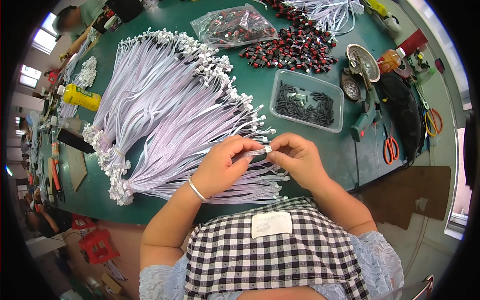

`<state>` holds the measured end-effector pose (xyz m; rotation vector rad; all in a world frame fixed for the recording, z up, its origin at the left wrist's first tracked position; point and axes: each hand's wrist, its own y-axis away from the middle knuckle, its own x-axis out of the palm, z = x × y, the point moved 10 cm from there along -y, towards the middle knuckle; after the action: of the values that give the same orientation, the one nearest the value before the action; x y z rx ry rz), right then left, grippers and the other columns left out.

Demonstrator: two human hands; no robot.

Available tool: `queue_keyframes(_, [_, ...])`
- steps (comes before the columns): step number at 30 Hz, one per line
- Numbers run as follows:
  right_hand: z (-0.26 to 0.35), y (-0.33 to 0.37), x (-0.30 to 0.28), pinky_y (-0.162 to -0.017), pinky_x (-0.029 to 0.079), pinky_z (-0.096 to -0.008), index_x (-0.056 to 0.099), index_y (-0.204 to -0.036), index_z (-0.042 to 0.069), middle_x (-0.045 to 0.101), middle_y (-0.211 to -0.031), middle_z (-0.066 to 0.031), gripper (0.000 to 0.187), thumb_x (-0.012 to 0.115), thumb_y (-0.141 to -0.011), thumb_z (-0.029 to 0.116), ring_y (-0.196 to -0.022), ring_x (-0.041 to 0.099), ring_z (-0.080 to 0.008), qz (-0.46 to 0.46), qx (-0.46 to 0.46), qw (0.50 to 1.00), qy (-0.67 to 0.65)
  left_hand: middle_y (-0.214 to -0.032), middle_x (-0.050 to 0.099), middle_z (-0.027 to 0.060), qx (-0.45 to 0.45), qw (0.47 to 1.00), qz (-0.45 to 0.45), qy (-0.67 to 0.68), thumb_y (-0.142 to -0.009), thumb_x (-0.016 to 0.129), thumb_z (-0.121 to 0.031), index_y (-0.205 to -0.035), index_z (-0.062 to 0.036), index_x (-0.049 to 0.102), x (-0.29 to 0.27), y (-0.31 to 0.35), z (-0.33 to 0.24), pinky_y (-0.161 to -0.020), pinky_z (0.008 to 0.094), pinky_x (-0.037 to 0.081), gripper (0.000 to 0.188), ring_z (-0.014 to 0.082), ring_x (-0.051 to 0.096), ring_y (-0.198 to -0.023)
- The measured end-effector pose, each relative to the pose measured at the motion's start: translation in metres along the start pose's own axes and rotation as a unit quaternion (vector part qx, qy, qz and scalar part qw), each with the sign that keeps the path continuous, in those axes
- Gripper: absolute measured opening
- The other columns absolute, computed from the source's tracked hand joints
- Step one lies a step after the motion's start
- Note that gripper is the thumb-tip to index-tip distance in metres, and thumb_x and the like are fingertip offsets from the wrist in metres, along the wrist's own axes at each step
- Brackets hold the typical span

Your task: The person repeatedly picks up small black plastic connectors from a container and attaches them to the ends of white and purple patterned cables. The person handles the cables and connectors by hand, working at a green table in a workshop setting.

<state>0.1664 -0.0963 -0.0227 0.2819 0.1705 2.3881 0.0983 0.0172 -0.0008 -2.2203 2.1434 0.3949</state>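
Observation:
A flat white cable (255, 152) is pinched between the thumb and forefinger of my left hand (220, 165). At its end sits a small white connector (268, 149), gripped in the fingertips of my right hand (298, 157). Both hands are closed and nearly meet over the near edge of the table. Beneath and beside my left hand spreads a large fan of flat white cables (172, 130) with white connectors at both ends, tied in bunches at the left. Short black tubes (305, 105) fill part of a clear plastic box (336, 125) beyond my right hand.
Red-and-black parts (295, 50) lie heaped at the back, beside a clear bag (232, 27) of more. A green glue gun (367, 117), a metal bowl (364, 57) and orange-handled scissors (391, 150) are on the right. A yellow bottle (81, 97) lies left; another person (82, 22) sits far left.

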Motion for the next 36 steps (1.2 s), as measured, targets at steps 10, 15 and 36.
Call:
queue_keyframes(10, [0.001, -0.005, 0.013, -0.061, 0.047, -0.0216, 0.064, -0.091, 0.001, 0.063, -0.08, -0.0014, 0.011, 0.066, -0.081, 0.005, -0.07, 0.059, -0.0061, 0.038, 0.041, 0.997, 0.047, -0.076, 0.065, 0.0015, -0.043, 0.998, -0.034, -0.041, -0.078, 0.068, -0.002, -0.118, -0.0053, 0.058, -0.005, 0.002, -0.011, -0.063, 0.0206, 0.047, 0.041, 0.0049, 0.059, -0.068])
queue_keyframes(15, [0.02, -0.011, 0.015, -0.058, 0.046, -0.0244, 0.067, -0.091, 0.003, 0.063, -0.078, -0.0037, 0.014, 0.067, -0.078, 0.006, -0.063, 0.056, -0.0079, 0.059, -0.021, 0.983, 0.174, -0.075, 0.067, 0.0053, -0.017, 0.995, -0.051, -0.084, -0.076, 0.07, -0.003, -0.114, -0.0052, 0.059, -0.007, -0.002, -0.019, -0.061, 0.0231, 0.048, 0.039, 0.0081, 0.06, -0.063])
queue_keyframes(36, [0.051, -0.068, -0.073, -0.073, 0.048, -0.0428, 0.062, -0.09, 0.005, 0.06, -0.087, -0.0132, 0.016, 0.056, -0.075, 0.003, -0.084, 0.059, -0.0332, 0.07, -0.166, 0.739, 0.649, -0.089, 0.059, 0.0057, 0.227, 0.882, -0.05, -0.41, -0.067, 0.066, -0.003, -0.088, -0.0081, 0.062, 0.032, 0.01, -0.044, -0.07, 0.0354, 0.047, 0.022, 0.0252, 0.055, -0.079])
